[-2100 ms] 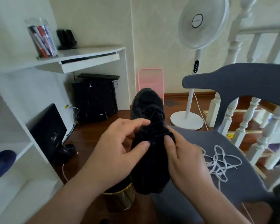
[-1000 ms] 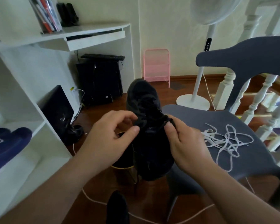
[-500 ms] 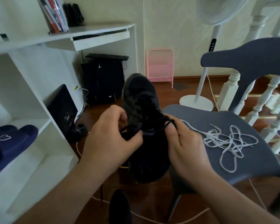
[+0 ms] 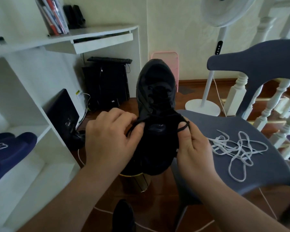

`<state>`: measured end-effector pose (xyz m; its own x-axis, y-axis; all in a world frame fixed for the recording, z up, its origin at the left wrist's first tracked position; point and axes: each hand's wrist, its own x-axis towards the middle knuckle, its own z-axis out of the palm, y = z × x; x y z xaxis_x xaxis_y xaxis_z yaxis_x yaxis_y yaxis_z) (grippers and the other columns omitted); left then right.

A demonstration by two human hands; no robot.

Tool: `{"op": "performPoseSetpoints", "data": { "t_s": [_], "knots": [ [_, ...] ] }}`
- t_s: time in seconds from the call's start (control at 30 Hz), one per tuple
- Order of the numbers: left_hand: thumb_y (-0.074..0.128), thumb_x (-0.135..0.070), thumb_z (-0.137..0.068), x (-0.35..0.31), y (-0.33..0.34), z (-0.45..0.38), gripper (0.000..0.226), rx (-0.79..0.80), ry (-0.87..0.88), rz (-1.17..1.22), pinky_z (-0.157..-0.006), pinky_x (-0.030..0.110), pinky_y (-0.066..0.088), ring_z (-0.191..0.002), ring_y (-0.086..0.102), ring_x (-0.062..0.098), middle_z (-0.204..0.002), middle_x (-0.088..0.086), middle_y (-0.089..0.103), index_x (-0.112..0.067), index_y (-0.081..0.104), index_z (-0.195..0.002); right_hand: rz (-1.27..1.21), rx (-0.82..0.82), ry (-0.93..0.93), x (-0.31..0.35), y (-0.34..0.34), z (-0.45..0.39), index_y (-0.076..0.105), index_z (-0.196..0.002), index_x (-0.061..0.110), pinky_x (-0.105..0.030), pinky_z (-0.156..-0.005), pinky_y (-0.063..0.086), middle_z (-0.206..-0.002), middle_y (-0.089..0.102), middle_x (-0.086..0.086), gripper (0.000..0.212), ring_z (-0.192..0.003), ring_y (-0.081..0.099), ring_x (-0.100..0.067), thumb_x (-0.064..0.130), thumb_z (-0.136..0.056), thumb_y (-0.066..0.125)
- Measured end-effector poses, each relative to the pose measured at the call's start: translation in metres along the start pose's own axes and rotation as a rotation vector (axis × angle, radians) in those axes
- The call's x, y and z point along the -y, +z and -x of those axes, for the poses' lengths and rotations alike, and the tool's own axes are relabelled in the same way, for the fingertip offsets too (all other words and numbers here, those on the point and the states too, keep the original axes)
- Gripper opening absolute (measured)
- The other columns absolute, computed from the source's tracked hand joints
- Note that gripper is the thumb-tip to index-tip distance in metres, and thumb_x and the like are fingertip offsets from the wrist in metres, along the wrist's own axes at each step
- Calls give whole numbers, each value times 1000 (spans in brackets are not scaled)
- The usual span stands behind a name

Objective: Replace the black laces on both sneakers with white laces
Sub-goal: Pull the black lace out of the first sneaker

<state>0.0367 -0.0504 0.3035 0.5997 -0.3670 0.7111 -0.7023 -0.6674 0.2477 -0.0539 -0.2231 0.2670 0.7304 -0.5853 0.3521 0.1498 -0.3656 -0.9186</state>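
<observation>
Both hands hold black sneaker (image 4: 155,104) lengthwise, toe pointing away.

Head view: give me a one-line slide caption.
Both hands, left and right, pinch the black lace of a black sneaker; white laces lie on the chair.

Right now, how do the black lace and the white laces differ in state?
The black lace is still threaded in the sneaker, pinched by the left hand and right hand; the white laces lie loose and tangled on the chair seat, untouched. Both look like thin cords.
</observation>
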Motion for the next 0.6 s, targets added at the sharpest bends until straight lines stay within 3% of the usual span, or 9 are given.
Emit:
{"op": "performPoseSetpoints", "data": {
  "t_s": [0.13,0.27,0.33,0.37,0.43,0.5,0.53,0.6],
  "knots": [
    [61,-48,-101,0,5,6,33,-16,74,-38,-75,45,45,-89,65,21,-100,-6,72,-22,80,-104,-46,38,3,-2,-5,3,55,-138,51,-43,-96,56,-123,68,25,42,-120,62,1,65,-104,35],
    [52,-52,-103,2,2,1,38,-19,-8,49,-78,43,45,-91,61,16,-97,-12,69,-24,79,-102,-24,163,-38,1,-8,4,51,-141,58,-40,-80,63,-112,73,16,42,-107,68,-7,60,-100,47],
    [50,-56,-102,10,-1,-5,40,-3,-82,72,-78,44,47,-88,59,15,-91,-14,65,-26,76,-95,-71,285,34,4,-14,-2,60,-135,55,-41,-89,61,-113,72,21,49,-109,68,-5,35,-90,57],
    [50,-58,-101,14,-1,-6,41,11,-117,76,-78,46,49,-86,58,16,-87,-14,63,-26,75,-92,-84,283,73,5,-17,-7,66,-126,52,-45,-94,59,-113,72,25,54,-107,69,-3,20,-84,55],
    [51,-60,-99,19,1,-6,43,45,-153,81,-78,50,52,-85,59,19,-83,-13,62,-26,75,-87,-55,182,80,10,-21,-18,72,-109,47,-53,-88,60,-106,74,23,52,-90,72,-12,4,-86,54],
    [53,-62,-97,20,5,-3,43,56,-158,76,-79,49,51,-86,58,18,-85,-15,61,-28,75,-84,12,100,-29,17,-21,-25,72,-102,44,-40,-74,61,-96,73,20,37,-78,69,-13,11,-90,59],
    [54,-63,-96,19,7,-1,43,57,-161,74,-80,48,50,-87,57,17,-86,-16,60,-29,76,-82,59,105,-116,21,-18,-26,72,-100,43,-27,-70,59,-95,71,21,27,-78,67,-7,21,-90,61],
    [54,-64,-94,16,9,1,43,59,-159,73,-79,46,49,-87,54,14,-85,-18,56,-31,75,-77,241,172,-287,26,-10,-25,72,-101,41,-15,-72,52,-93,67,21,14,-88,63,0,35,-90,66]
  ]
}}
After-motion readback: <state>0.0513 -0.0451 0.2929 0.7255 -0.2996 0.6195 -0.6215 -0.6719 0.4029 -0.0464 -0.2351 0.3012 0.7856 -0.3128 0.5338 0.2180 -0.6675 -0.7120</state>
